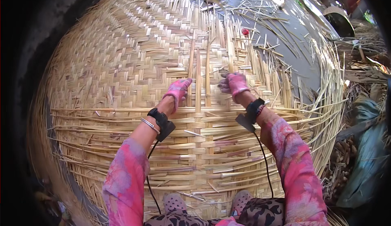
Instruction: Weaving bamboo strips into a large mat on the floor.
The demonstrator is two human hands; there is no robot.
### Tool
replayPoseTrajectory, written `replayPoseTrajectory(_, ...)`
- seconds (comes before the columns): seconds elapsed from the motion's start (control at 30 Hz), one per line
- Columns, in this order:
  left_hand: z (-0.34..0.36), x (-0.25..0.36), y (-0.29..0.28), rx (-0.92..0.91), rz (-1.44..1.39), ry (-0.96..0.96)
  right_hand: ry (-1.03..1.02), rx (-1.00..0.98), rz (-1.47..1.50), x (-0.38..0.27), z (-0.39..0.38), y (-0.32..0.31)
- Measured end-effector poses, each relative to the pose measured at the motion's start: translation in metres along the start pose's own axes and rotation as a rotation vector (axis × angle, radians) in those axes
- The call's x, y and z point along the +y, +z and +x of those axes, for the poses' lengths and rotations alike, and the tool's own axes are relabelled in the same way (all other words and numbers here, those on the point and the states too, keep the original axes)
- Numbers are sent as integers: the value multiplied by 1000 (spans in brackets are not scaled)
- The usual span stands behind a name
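A large woven mat of pale flat cane strips spreads beneath both my hands. Upright strips run up its middle, between my hands. My left hand, in a pink fingerless glove, rests just left of these strips with its fingers curled in; anything inside them is hidden. To the right, my right hand, also gloved in pink, is low over the weave. Its bare fingertips are bent and a little apart, pointing left, and I see nothing held in them. Long crosswise strips pass below my wrists.
Loose cane pieces lie on the grey floor at the far right. A small red object sits near the mat's far edge. Long strip ends stick out at the right, near a green-blue sheet. My shoes stand on the mat.
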State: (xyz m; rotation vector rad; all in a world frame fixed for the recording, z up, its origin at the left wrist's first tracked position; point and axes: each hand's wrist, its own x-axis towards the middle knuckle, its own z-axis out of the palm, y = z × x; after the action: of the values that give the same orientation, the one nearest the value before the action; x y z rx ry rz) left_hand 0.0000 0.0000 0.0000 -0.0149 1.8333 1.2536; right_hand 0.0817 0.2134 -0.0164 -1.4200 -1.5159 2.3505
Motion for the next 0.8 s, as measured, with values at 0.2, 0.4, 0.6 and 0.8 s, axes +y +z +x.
replayPoseTrajectory(0.2,25,8,10,-183,-703,254,18,-2,246,15,11,23)
replayPoseTrajectory(0.4,15,21,-1,-548,-817,309,-141,-119,59,11,-15,34)
replayPoseTrajectory(0.6,20,24,5,-610,-770,282,-176,-638,-705,-38,-35,20)
replayPoseTrajectory(0.8,21,10,2,-387,-1128,384,-179,-492,-739,-37,-40,25)
